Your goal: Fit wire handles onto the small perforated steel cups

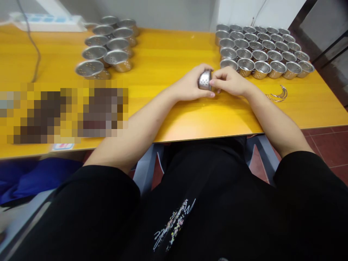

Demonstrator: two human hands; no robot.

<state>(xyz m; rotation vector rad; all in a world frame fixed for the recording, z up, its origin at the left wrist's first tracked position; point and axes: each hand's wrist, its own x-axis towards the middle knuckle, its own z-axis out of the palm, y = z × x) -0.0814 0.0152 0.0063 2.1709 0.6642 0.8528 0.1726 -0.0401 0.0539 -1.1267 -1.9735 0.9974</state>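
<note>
My left hand [191,84] is wrapped round a small perforated metal cup [204,80], thumb below and fingers above. The cup lies tipped on its side in the grip, its mouth facing right, just over the yellow table [174,119]. At the rim, the fingers of my right hand [227,80] are bent and pinch the edge. Whether a thin part is also between those fingertips I cannot tell. Right of my right hand lie several curved metal wires [281,94] in a loose bundle.
Rows of similar perforated cups [261,69] stand upright at the back right. Two more columns of cups [91,69] stand at the left. A white power strip [51,22] and a grey cable [35,50] lie at the back left. A pixelated patch hides the left front.
</note>
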